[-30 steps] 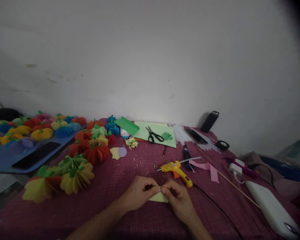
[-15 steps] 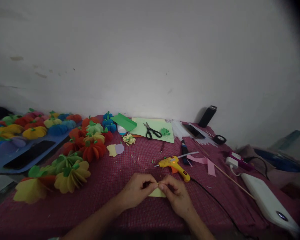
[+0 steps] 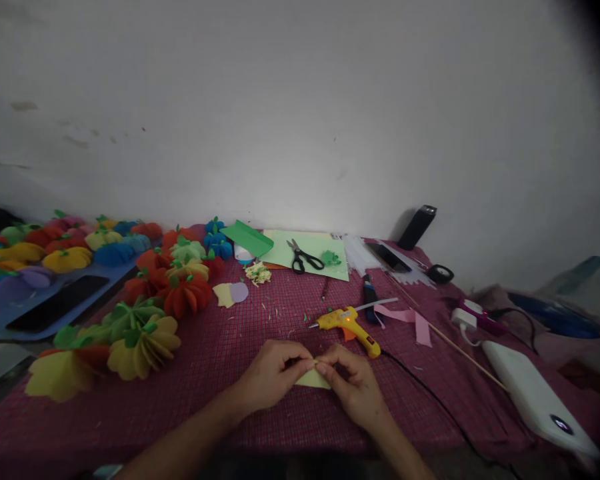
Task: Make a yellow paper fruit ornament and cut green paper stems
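A pale yellow piece of paper lies low at the table's front, pinched along its far edge by both my hands. My left hand is closed on it, thumb against forefinger. From the other side, my right hand grips the same edge, its fingertips nearly touching the left ones. My fingers cover the paper's top edge. Just beyond my right hand rests a yellow glue gun, its nozzle to the left and a glue stick in its rear.
Several paper pumpkins crowd the left side. Scissors lie on pale green paper. A pink strip, a thin wooden stick and a white power bank are on the right. The glue gun's cord runs toward the front edge.
The whole view has shifted slightly. Both hands keep their pinch on the yellow paper, with only small finger movement. Nothing else has visibly moved.
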A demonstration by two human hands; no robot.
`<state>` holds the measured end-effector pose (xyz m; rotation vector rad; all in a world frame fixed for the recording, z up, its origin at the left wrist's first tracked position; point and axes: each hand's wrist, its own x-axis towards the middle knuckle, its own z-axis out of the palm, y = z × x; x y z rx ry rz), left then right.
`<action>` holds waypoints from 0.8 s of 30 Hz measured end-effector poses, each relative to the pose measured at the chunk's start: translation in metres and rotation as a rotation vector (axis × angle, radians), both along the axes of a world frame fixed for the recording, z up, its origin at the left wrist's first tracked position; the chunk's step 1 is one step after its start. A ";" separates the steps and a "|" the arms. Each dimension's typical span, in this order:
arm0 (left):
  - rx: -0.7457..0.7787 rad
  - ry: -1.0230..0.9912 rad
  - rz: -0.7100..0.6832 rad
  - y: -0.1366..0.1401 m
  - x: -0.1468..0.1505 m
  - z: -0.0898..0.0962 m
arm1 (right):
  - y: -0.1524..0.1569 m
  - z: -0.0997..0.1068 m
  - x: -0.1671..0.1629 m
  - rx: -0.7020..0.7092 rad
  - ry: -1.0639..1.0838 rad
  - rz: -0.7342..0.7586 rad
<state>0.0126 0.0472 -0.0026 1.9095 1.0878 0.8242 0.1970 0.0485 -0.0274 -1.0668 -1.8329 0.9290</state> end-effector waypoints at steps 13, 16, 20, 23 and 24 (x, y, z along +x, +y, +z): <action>-0.051 -0.091 0.035 0.001 0.000 0.001 | 0.001 -0.001 0.000 -0.023 -0.014 -0.001; -0.026 -0.091 0.074 0.001 -0.003 0.000 | 0.001 -0.001 -0.002 -0.104 0.012 0.022; -0.065 -0.121 0.096 0.003 -0.004 -0.003 | 0.002 -0.003 0.000 -0.127 0.025 0.017; -0.151 -0.162 0.083 0.004 -0.004 -0.007 | 0.003 -0.004 0.003 -0.143 0.045 -0.014; -0.169 -0.161 0.079 0.005 -0.004 -0.008 | 0.003 -0.004 0.003 -0.156 0.059 -0.026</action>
